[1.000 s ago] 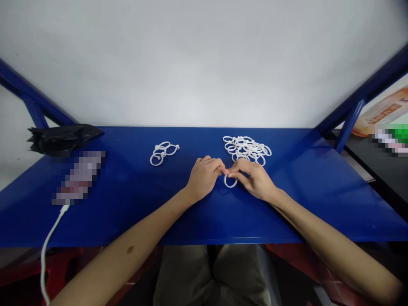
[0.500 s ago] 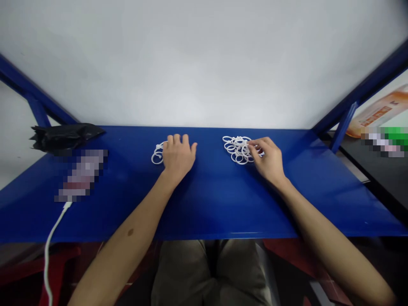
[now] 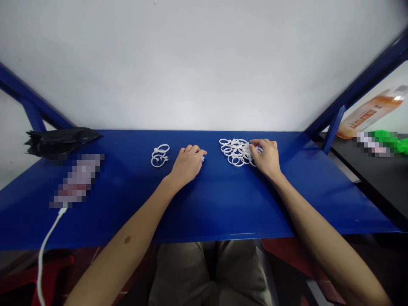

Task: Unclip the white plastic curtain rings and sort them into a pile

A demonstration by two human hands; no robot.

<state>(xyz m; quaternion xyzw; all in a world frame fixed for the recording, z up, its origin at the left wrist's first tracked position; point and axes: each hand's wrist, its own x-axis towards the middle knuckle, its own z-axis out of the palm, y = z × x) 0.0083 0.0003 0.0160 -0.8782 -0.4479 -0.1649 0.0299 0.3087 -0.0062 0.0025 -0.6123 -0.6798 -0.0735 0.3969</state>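
Several looped white cable ties (image 3: 236,152) lie in a tangled pile right of the middle of the blue table. My right hand (image 3: 267,158) is at the pile's right edge, thumb and forefinger pinched on a loop there; its other fingers are curled. A smaller group of white cable ties (image 3: 158,156) rests on the left, overlapping each other. Between the two groups is my left hand (image 3: 188,163), palm down with its fingers closed. A bit of a white cable tie (image 3: 203,158) pokes out beside its fingertips; the rest is hidden under the hand.
A blue table (image 3: 204,212) stands against a white wall. At its left are a black plastic bag (image 3: 60,141) and a blurred-out device (image 3: 78,180) with a white cable (image 3: 44,248). An orange-labelled bottle (image 3: 363,117) and a green item (image 3: 384,138) sit on a dark surface at right.
My left hand has moved right, off the left group, and its fingers have closed with a white bit now showing. My right hand stays at the pile. The view has shifted slightly.
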